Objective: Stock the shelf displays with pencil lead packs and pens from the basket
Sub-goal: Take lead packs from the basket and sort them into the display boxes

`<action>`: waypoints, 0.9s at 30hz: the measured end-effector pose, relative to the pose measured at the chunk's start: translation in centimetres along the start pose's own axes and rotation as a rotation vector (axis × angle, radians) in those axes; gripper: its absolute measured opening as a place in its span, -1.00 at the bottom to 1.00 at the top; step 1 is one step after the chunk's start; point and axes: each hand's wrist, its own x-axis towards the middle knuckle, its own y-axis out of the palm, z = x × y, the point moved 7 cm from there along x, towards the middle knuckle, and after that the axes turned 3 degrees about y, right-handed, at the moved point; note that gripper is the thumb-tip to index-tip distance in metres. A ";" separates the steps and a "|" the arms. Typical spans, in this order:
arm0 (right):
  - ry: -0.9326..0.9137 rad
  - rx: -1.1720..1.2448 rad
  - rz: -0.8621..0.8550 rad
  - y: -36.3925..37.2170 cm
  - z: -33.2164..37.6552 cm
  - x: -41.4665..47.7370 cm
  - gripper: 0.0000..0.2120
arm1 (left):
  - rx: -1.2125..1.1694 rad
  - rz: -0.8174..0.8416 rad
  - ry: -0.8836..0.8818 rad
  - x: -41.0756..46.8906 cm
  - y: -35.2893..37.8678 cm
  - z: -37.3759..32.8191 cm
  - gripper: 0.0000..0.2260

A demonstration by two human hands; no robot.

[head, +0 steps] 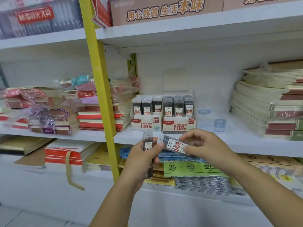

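Observation:
My left hand [141,163] grips an upright clear pencil lead pack [147,142] marked 0.5. My right hand [203,145] pinches a second 0.5 lead pack [173,145], tilted sideways, its near end against my left thumb. Both hands hover just in front of the middle shelf edge. On that shelf stand two display boxes: the HB 0.5 box [146,124] and the HB 0.7 box [179,126], each filled with rows of lead packs. To their right sits a pale blue display box [211,124] that looks empty. No basket or pens are in view.
A yellow upright post [100,89] divides the shelving left of the displays. Stacks of wrapped notebooks [101,115] lie to the left, cream notebook piles [268,105] to the right. Paper pads and label packs [188,167] fill the lower shelf under my hands.

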 end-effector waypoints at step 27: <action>-0.349 -0.876 -0.252 2.6 9.8 14.7 -0.81 | -0.111 -0.136 0.192 5.4 -7.1 0.4 -0.97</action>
